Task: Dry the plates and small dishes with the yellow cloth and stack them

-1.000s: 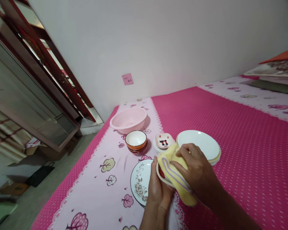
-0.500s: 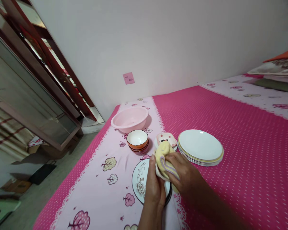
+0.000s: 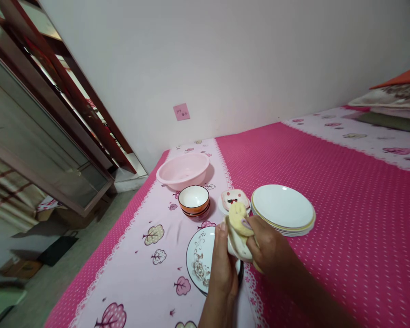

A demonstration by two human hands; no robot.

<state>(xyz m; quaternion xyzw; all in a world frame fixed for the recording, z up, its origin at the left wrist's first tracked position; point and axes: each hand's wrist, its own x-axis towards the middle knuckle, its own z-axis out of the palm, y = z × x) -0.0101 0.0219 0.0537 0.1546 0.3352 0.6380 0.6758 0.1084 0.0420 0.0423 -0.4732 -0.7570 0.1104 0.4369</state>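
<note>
My left hand [image 3: 221, 269] grips a small white dish [image 3: 236, 245] from its left side, tilted up off the bed. A soft yellow cloth [image 3: 238, 216] is bunched in my right hand [image 3: 268, 243] and pressed against the dish; fingers and cloth hide much of it. Below my left hand lies a white plate [image 3: 198, 262] with a brown flower pattern and dark rim, partly covered by the hand. Just beyond the cloth sits a pink-and-white dish [image 3: 237, 197] with a cartoon face, on a white dish or plate.
Stacked white plates [image 3: 283, 205] stand to the right. On the left are stacked orange-brown bowls [image 3: 194, 200], with a pink basin [image 3: 184, 169] behind them. All rest on a pink bedspread [image 3: 345, 218] beside a white wall [image 3: 242, 68]. Folded bedding [image 3: 392, 98] lies far right.
The cloth has shifted around the dish's rim, and more of the white dish shows. My right hand has moved slightly right. The dishes on the bed stay put.
</note>
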